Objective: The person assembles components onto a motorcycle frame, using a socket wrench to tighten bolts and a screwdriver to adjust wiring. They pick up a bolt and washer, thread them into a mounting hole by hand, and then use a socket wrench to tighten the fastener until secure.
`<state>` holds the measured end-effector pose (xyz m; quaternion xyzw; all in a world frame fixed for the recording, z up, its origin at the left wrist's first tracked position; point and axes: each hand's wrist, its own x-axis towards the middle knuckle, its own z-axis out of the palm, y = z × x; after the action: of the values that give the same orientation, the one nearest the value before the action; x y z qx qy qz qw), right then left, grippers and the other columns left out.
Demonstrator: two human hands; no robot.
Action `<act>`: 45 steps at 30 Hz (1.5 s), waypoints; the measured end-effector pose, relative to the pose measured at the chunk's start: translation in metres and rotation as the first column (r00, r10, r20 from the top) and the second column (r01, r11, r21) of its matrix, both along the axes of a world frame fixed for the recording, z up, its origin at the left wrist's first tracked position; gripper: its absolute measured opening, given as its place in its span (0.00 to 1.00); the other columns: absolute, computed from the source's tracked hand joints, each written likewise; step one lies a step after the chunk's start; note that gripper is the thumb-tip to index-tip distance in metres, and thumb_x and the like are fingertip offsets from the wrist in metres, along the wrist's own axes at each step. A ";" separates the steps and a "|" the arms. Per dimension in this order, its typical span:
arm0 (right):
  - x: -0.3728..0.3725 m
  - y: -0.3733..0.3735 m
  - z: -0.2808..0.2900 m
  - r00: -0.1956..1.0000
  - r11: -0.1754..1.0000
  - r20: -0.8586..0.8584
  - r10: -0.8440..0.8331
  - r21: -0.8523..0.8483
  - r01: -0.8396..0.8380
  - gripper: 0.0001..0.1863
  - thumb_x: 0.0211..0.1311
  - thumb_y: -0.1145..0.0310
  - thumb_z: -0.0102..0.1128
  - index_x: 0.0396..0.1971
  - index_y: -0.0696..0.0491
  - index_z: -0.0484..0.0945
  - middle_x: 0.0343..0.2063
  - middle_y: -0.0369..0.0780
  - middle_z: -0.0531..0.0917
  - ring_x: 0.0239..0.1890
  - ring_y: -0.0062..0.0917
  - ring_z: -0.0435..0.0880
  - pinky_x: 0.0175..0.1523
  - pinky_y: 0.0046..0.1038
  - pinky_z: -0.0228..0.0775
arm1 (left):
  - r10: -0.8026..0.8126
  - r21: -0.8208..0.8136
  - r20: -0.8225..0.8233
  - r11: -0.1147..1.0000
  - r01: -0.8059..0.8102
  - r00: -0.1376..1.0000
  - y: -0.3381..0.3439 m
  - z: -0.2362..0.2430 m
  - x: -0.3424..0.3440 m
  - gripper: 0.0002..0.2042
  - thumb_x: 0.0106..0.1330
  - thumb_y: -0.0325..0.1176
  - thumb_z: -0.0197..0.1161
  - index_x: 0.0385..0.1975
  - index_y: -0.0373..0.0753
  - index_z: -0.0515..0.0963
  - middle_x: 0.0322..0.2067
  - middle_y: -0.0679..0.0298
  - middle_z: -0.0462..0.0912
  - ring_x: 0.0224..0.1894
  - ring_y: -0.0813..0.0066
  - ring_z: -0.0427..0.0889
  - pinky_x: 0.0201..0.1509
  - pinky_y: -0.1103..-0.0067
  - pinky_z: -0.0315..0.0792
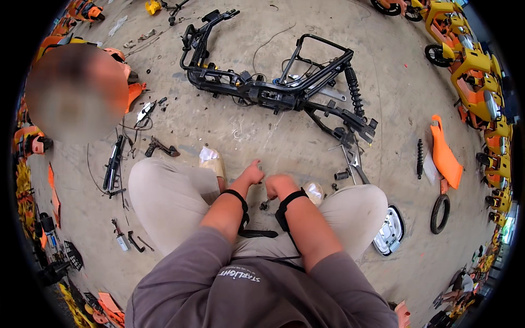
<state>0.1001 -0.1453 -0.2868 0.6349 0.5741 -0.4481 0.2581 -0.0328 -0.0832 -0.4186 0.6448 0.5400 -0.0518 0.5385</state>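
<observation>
Between my bent knees, both hands are close together low over the concrete floor. My left hand (pixel 253 173) is closed, its fingertips by a small greyish piece too little to name. My right hand (pixel 279 186) is curled into a fist just beside it; whatever its fingers hold is hidden. Just below the right hand is a small dark metal part (pixel 264 206); I cannot tell whether it touches the hand. Ahead of my feet lies a bare black scooter frame (pixel 257 90) with a coil-spring shock absorber (pixel 354 90) attached at its right end.
Beside my right foot are a dark cylinder (pixel 341 175) and metal tools (pixel 355 164). Farther right lie an orange body panel (pixel 445 153), a loose shock absorber (pixel 419 158) and a black ring (pixel 439 214). A black fork-like part (pixel 113 164) is at left. Yellow scooters (pixel 476 82) line the right side.
</observation>
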 end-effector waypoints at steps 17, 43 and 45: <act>0.083 -0.077 0.298 0.350 -0.151 -0.892 -0.284 0.402 0.903 0.28 0.64 0.73 0.62 0.64 0.59 0.68 0.37 0.39 0.81 0.29 0.22 0.80 0.37 0.23 0.74 | 0.479 -0.526 0.847 0.819 -0.230 -0.230 0.075 0.377 0.040 0.17 0.71 0.34 0.65 0.55 0.38 0.71 0.41 0.61 0.83 0.42 0.69 0.85 0.43 0.78 0.81; 0.040 -0.055 0.258 0.650 0.068 -0.605 -0.460 0.706 0.705 0.14 0.58 0.64 0.65 0.40 0.55 0.76 0.26 0.48 0.81 0.30 0.48 0.81 0.34 0.43 0.71 | 0.429 -0.395 0.903 0.812 -0.429 -0.021 0.049 0.380 0.048 0.08 0.72 0.28 0.62 0.47 0.36 0.76 0.39 0.63 0.83 0.38 0.76 0.84 0.43 0.81 0.84; 0.028 -0.056 0.251 0.719 0.060 -0.565 -0.405 0.768 0.637 0.14 0.58 0.65 0.66 0.39 0.55 0.75 0.23 0.46 0.79 0.27 0.46 0.80 0.33 0.39 0.70 | 0.432 -0.391 0.902 0.800 -0.455 -0.015 0.049 0.376 0.047 0.09 0.71 0.28 0.63 0.47 0.36 0.75 0.39 0.63 0.83 0.37 0.76 0.84 0.42 0.81 0.83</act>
<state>0.1285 -0.2014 -0.0357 0.7710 0.4714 -0.1452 -0.4027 0.0137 -0.0339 -0.0428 0.3196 0.2394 0.5504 0.7332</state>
